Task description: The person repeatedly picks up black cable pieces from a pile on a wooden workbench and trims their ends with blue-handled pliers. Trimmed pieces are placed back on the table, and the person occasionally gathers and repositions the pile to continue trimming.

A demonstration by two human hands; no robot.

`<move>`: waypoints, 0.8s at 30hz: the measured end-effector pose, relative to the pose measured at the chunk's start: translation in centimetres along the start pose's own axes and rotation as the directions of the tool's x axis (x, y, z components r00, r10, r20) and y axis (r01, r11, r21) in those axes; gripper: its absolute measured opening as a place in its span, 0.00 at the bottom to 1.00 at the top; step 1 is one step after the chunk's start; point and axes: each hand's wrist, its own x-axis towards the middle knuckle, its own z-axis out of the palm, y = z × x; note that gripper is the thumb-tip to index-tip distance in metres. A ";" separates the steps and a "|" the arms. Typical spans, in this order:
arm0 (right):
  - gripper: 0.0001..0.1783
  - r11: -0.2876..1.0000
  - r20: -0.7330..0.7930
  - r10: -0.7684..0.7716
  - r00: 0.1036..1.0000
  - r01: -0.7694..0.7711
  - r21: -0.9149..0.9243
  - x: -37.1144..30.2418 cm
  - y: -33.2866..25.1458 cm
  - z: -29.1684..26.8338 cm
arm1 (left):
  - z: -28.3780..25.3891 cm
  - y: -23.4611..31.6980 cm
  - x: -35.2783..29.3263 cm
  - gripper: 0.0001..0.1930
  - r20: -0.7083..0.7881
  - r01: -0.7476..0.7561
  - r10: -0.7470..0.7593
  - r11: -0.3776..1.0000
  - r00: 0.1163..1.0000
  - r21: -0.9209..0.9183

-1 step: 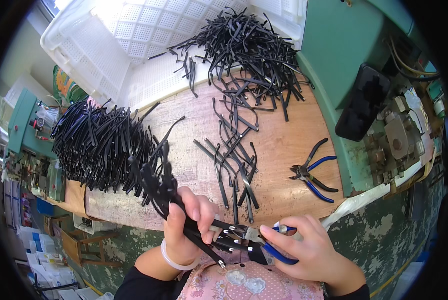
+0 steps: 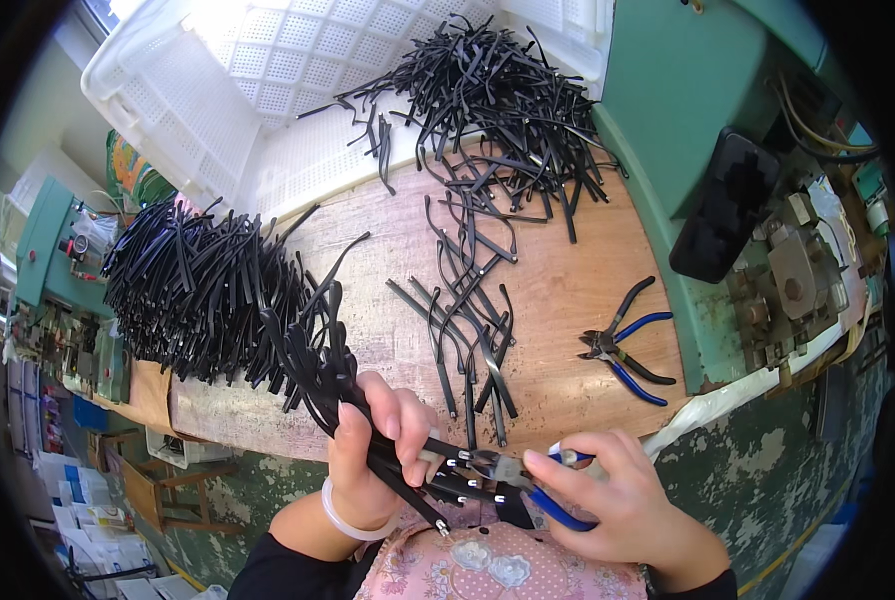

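Observation:
My left hand (image 2: 373, 455) is closed round a bundle of black eyeglass temples (image 2: 320, 380). Their curved ends fan out toward the far left, and small metal hinge ends point toward my right hand. Blue-handled cutting pliers (image 2: 565, 511) are gripped in my right hand (image 2: 613, 490). The plier jaws meet the hinge end of one temple; whether they are pressed together on it I cannot tell. To the left on the bench lies a dense heap of temples (image 2: 203, 290), partly behind the bundle. Several loose temples (image 2: 495, 370) are strewn across the middle.
A second pair of pliers (image 2: 600, 343) lies spread on the wooden bench (image 2: 568, 300) at right. Another temple pile (image 2: 498, 100) spills out of a white perforated crate (image 2: 178, 120) at the back. Along the right stands a green machine (image 2: 658, 100) with a black flat object (image 2: 726, 205) against it.
The curved ends of the bundle in my left hand have shifted slightly and look sharper. The pliers have barely moved to the right; both hands stay nearly in place.

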 end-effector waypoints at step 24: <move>0.35 0.990 -0.185 0.047 0.982 -0.021 0.142 -1.5 1.8 0.8 | -1.4 -0.6 4.4 0.14 0.116 -0.135 -0.087 -0.261 0.989 0.956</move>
